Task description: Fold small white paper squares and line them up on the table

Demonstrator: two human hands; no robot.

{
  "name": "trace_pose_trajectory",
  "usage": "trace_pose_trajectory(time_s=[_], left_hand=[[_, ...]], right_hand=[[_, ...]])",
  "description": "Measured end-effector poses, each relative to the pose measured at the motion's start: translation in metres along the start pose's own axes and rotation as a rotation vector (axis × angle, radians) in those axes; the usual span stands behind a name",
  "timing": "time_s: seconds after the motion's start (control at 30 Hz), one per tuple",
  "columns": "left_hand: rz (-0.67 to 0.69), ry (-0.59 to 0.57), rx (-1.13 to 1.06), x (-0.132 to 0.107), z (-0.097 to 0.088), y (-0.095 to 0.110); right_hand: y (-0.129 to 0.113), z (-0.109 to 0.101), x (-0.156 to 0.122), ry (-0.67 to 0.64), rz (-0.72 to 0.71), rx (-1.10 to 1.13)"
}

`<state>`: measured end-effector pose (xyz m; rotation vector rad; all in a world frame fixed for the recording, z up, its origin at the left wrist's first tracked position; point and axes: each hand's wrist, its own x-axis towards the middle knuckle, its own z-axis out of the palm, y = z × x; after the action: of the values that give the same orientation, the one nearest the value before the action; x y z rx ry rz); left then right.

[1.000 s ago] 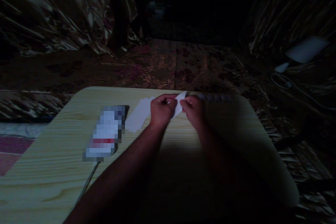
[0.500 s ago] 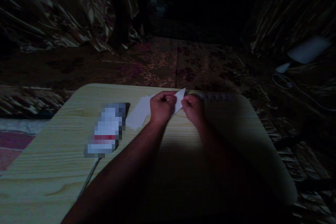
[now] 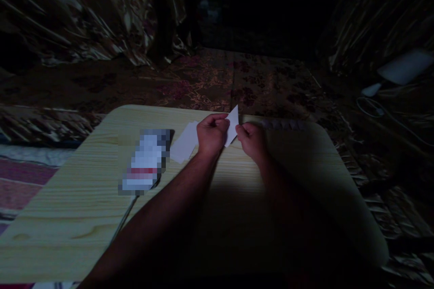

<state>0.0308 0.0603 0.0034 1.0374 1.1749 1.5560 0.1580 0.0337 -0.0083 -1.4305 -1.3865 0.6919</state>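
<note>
A white piece of paper (image 3: 233, 127) is held up near the far edge of the table, its pointed corner upward. My left hand (image 3: 210, 135) is closed on its left side, thumb and fingers pressed together. My right hand (image 3: 251, 141) pinches at the paper's right edge with curled fingers. Just left of my left hand, several white paper sheets (image 3: 185, 143) lie in a loose stack, partly covered by that hand. Beyond my right hand, several small pale pieces (image 3: 283, 125) stand in a row, too dim to make out.
A blurred-out, phone-like device (image 3: 146, 160) with a cable (image 3: 124, 219) lies on the left of the wooden table (image 3: 84, 198). Past the table are a patterned couch cover (image 3: 203, 81) and draped curtains (image 3: 135, 13). A white box-like object (image 3: 405, 67) with a cord sits at right.
The paper between my hands has tilted more upright, and its tip has risen. Both hands keep their hold. The whole view has shifted slightly.
</note>
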Motion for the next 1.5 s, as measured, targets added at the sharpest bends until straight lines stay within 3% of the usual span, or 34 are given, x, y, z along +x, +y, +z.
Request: trace_pose_trajectory(time_s=[0.3,0.7,0.97,1.27,1.37,1.5], left_hand=[[-0.062,-0.095,-0.03,-0.001,-0.002,0.002],[-0.089,-0.192,0.007,-0.003,-0.003,0.004],[-0.099,-0.315,0.025,-0.006,-0.003,0.005],[-0.094,-0.35,0.126,-0.007,-0.004,0.007],[-0.116,-0.3,0.085,-0.007,-0.004,0.008],[-0.134,-0.299,0.028,-0.007,-0.005,0.008]], right_hand=[[0.0,0.0,0.001,0.076,0.028,0.143],[-0.005,-0.005,0.001,0.061,0.094,0.325],[-0.001,-0.007,0.006,0.169,0.163,0.402],[0.005,-0.012,0.017,0.328,0.179,0.585],[0.004,-0.012,0.016,0.288,0.207,0.645],[0.004,-0.01,0.01,0.108,0.177,0.56]])
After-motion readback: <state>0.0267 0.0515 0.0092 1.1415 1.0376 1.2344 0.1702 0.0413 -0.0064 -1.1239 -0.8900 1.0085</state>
